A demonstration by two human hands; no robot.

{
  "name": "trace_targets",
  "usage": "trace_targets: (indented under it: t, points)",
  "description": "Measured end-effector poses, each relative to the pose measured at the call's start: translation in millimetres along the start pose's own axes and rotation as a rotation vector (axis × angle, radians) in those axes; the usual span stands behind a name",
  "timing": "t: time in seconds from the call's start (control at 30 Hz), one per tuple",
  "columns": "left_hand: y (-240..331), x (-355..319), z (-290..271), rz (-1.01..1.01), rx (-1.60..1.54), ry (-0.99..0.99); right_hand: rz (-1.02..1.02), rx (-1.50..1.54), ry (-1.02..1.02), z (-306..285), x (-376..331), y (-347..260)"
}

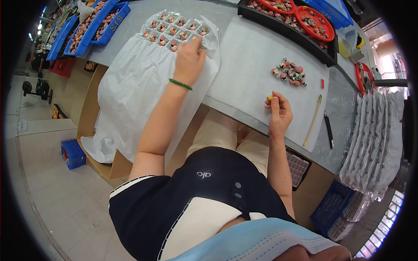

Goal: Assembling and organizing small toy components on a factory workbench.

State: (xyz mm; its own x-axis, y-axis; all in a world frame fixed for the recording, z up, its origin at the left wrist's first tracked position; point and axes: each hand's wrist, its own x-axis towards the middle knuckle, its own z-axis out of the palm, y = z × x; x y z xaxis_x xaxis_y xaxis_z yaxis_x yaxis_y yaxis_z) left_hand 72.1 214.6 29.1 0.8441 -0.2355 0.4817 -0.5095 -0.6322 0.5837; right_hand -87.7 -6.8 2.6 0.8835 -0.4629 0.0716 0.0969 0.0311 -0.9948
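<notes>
My left hand (pixel 190 61), with a green bracelet on its wrist, reaches over the near right corner of a clear compartment tray (pixel 154 27). Its fingers are bunched down at a compartment; what they hold, if anything, is hidden. Small pink-and-cream figurines (pixel 173 31) sit in the tray's compartments. Above the front edge of the white work sheet (pixel 244 56), my right hand (pixel 280 114) pinches a small yellow piece (pixel 270 98) between thumb and fingers. Beyond that hand lies a loose pile of pink and green figurines (pixel 289 72).
White wrapping sheet (pixel 126 82) drapes over a cardboard box (pixel 93 93). Blue bins (pixel 114 26) of figurines stand far left. A black tray (pixel 278 24) holds red round trays (pixel 314 22). A thin yellow brush (pixel 313 119), a black pen-like tool (pixel 328 130) and stacked clear trays (pixel 370 143) are right.
</notes>
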Motion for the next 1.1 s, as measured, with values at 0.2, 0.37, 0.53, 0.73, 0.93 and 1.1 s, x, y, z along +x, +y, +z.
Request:
trace_targets:
  t: [0.2, 0.37, 0.53, 0.73, 0.93, 1.1]
  points:
    - [-47.6, -4.5, 12.5, 0.030, 0.324, -0.102, 0.023, 0.000, 0.023, -5.8, 2.1, -0.5]
    - [-38.9, -20.0, 21.5, 0.104, 0.707, -0.074, 0.014, 0.021, 0.026, -9.8, 3.6, 5.2]
    - [-34.8, -26.1, 29.7, 0.010, 0.632, -0.291, 0.000, -0.163, -0.025, -16.7, 12.0, 4.0]
    - [-16.3, -21.2, 19.0, 0.018, 0.626, -0.286, -0.392, -0.777, 0.057, -16.0, 62.5, -18.0]
    - [70.2, -27.4, 26.6, 0.163, -0.067, -0.092, -0.604, -1.184, -0.040, -15.9, 82.2, -12.2]
    - [101.1, -45.2, 63.1, -0.250, -0.734, -0.261, -0.349, -0.691, -0.030, 2.6, 45.0, -31.8]
